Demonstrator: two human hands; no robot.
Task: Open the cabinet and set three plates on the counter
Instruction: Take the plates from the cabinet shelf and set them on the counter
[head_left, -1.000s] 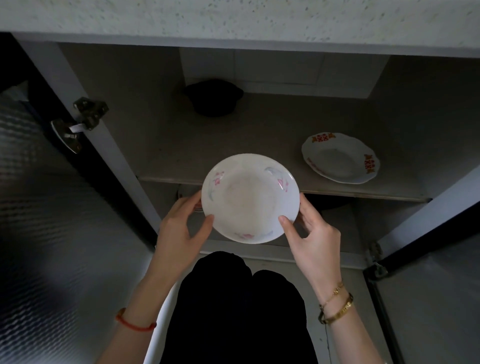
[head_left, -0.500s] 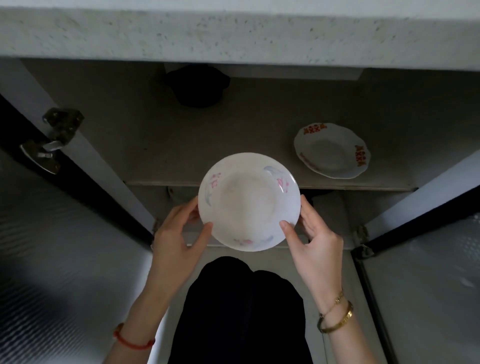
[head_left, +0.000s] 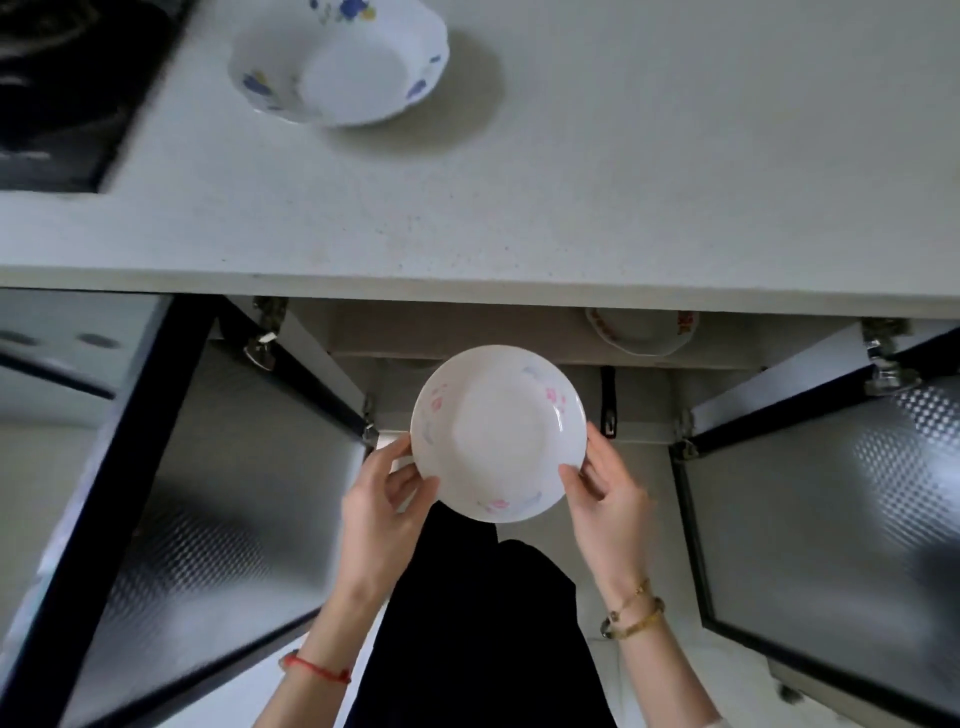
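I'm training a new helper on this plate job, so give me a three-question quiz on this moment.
1. True or false: the pink-flowered plate rests on the counter.
2. Which hands have a grip on it? A) left only B) right only C) both
3. Fill in: the plate already on the counter has ____ flowers.

Key: 1 false, it is held below the counter edge by the left hand and right hand. 2 C. 3 blue, see the blue-flowered plate.

Likely a home kitchen: stove (head_left: 57, 88), counter (head_left: 623, 182), cabinet (head_left: 519, 332).
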